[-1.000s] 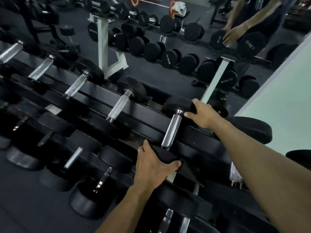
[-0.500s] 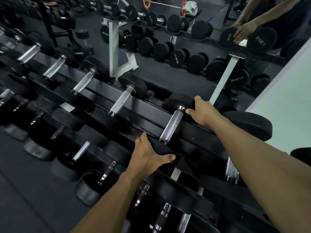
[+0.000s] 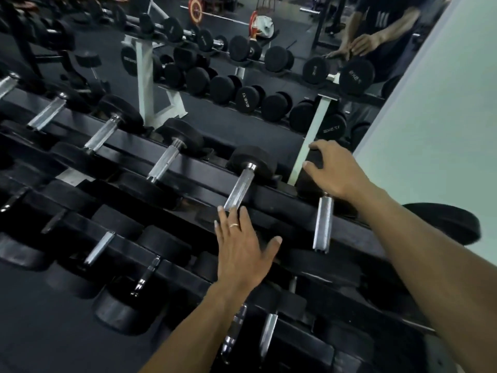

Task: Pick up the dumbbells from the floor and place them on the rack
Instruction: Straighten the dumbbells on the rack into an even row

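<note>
A black dumbbell rack (image 3: pixel 285 201) runs diagonally across the view, its tiers full of black-headed, chrome-handled dumbbells. One dumbbell (image 3: pixel 240 188) lies across the top rails in the middle. My left hand (image 3: pixel 242 251) lies flat on its near head with fingers spread, fingertips at the end of the handle. To its right rests a second dumbbell (image 3: pixel 322 224). My right hand (image 3: pixel 334 168) curls over that dumbbell's far head, thumb and fingers around its edge. The near heads under my left hand are mostly hidden.
Behind the rack a mirror (image 3: pixel 242 130) shows white rack posts, more dumbbells and a person's reflected arms (image 3: pixel 360 47). A pale wall (image 3: pixel 435 125) closes the right side. Another large black head (image 3: pixel 446 222) sticks out by my right forearm. Dark rubber floor (image 3: pixel 40 332) lies lower left.
My left hand has opened from its grip on the near head and now lies flat. My right hand has left that dumbbell's far head and moved onto the neighbouring dumbbell's head to the right.
</note>
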Demonstrator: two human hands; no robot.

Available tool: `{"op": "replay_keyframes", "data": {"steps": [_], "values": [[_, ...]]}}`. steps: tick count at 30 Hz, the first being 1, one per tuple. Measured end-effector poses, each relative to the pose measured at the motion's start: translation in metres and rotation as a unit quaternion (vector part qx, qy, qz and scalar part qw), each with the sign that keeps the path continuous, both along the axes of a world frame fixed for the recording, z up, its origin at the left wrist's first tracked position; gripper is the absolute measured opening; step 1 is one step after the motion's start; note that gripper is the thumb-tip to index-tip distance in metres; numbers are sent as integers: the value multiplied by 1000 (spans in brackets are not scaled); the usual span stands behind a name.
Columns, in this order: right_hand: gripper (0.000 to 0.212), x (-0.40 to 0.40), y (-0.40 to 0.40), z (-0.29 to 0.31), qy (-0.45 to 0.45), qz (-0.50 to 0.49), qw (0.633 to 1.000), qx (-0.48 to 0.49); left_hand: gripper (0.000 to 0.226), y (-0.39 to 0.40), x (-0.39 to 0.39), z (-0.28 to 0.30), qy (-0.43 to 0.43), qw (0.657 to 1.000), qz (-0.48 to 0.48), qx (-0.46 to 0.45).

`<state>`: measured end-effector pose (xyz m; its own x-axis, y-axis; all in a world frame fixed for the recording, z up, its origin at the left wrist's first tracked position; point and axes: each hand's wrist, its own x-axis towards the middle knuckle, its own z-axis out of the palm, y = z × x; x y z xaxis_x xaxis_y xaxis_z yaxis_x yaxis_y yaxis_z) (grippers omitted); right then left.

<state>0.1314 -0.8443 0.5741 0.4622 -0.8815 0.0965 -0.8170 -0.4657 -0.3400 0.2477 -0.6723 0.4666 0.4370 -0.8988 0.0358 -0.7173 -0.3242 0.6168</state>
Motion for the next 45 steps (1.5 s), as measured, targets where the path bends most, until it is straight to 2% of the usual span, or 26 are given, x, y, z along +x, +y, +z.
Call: {"op": "replay_keyframes", "data": {"steps": [4,8,11,13,16,19,27,35,38,42,45], "values": [[54,-53,-1,-4,0,-44,999,20,101,5,-48,0,75,997,-29,13],[67,-87,-8,-14,23,-60,995,80,116,4,-94,-7,136,989,-16,49],[74,-99,-16,-27,32,-28,990,131,134,2,-120,-11,200,978,39,51],[71,-102,-26,-35,21,-13,991,132,142,0,-135,-14,226,969,92,28],[58,-106,-39,-42,21,5,992,123,143,-1,-156,-20,224,963,148,-5],[48,-111,-49,-47,29,22,992,122,136,-5,-165,-26,208,964,162,-37],[47,-119,-50,-53,2,19,994,103,134,-4,-157,-26,206,968,135,-57],[44,-128,-49,-55,30,4,994,101,127,-4,-146,-28,202,973,93,-67],[47,-121,-46,-50,48,-3,994,102,131,-2,-140,-27,201,974,96,-49],[66,-127,-36,-43,90,17,991,98,134,-2,-143,-24,189,976,106,-35],[71,-148,-26,-31,116,40,990,75,135,1,-156,-20,188,975,113,-32]]}}
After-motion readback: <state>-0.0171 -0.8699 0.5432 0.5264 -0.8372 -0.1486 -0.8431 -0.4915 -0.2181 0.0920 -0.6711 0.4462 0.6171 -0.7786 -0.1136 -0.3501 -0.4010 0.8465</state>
